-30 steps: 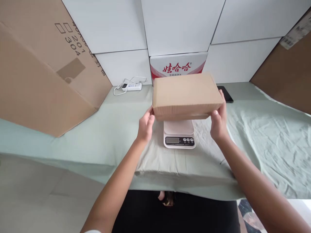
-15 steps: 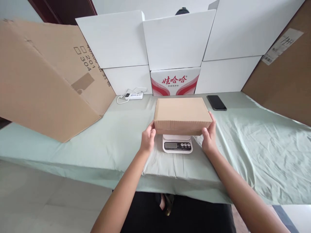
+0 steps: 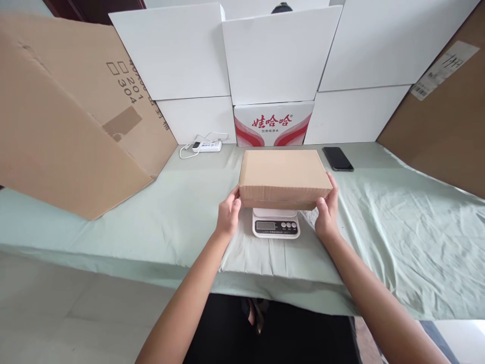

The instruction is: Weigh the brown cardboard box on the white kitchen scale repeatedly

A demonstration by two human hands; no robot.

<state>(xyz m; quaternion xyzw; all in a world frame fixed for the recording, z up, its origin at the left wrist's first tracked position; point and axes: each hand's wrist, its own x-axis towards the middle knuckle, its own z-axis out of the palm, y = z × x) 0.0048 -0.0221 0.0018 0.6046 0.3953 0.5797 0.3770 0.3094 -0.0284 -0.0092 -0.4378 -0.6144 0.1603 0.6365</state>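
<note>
At nine o'clock a large brown corrugated cardboard sheet (image 3: 68, 116) printed with "201" and "304" leans over the counter (image 3: 178, 212), which is draped in pale green cloth. Toward eleven o'clock a white power strip with a coiled cord (image 3: 204, 146) lies by the wall of white cardboard panels (image 3: 273, 55). The left hand (image 3: 228, 215) presses its grip against the left end of the plain brown rectangular cardboard box (image 3: 283, 175), fingers along the near corner. The box sits flat at the centre, on top of a small white digital kitchen scale (image 3: 276, 227) whose display and buttons show just below it at six o'clock. Behind, at twelve o'clock, stands a white carton with red lettering (image 3: 273, 124). The right hand (image 3: 328, 215) grasps the box's right end. At two o'clock a black smartphone (image 3: 338, 158) lies flat; at three o'clock another brown cardboard panel (image 3: 447, 116) leans.
</note>
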